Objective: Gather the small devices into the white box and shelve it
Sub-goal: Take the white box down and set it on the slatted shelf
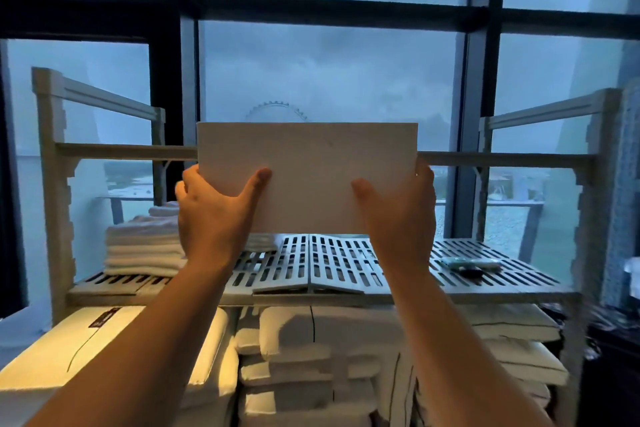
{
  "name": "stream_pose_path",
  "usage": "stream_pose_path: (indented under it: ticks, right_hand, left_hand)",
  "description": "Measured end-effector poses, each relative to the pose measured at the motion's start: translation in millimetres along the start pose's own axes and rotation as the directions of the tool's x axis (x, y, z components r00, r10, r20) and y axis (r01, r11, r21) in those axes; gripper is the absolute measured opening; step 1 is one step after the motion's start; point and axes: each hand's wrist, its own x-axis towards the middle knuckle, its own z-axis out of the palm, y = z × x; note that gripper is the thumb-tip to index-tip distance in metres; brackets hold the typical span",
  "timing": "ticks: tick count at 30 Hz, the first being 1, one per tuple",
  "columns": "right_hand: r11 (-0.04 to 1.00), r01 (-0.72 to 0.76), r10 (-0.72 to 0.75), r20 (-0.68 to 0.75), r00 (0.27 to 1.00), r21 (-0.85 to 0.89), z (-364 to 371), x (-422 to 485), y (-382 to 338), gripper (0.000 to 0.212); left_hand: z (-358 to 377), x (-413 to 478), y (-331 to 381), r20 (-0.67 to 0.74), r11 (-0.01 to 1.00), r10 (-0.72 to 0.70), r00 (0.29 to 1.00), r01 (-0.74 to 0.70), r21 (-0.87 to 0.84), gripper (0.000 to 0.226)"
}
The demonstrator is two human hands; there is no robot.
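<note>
Above slatted shelf (332, 267), left hand (211, 215) and right hand (398, 218) grip white box (308, 163).

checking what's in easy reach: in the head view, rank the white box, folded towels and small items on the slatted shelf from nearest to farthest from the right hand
1. white box: gripped by the right hand at its lower right.
2. small items: on the slatted shelf, lower right of that hand.
3. folded towels: far left of the shelf, past the left hand.
</note>
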Motion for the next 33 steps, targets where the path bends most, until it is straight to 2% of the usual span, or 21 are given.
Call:
stream_pose_path:
  ticks: [12, 20, 26, 33]
  right_hand:
    - [0.996, -0.053, 0.053, 0.0, 0.999, -0.068, -54.8, 5.5, 46.5, 0.085]
    - [0.993, -0.117, 0.118, 0.042, 0.992, -0.025, -70.4, 34.9, 139.3, 0.086]
    - [0.99, -0.128, 0.133, 0.085, 0.987, -0.062, -85.0, 78.7, 214.8, 0.089]
    - [0.983, -0.185, 0.184, 0.124, 0.975, -0.003, -94.2, 107.5, 281.2, 0.087]
  left_hand:
    - [45.2, -53.5, 11.7, 0.069, 0.999, -0.043, 0.997, 0.044, -0.009, 0.11]
    - [129.5, -93.7, -2.4, 0.096, 0.996, -0.087, 0.992, 0.088, -0.004, 0.109]
    - [204.6, -126.2, 3.5, 0.086, 0.992, -0.127, 0.988, 0.126, 0.012, 0.106]
    - [268.4, -146.6, 2.9, 0.109, 0.979, -0.205, 0.973, 0.202, 0.034, 0.104]
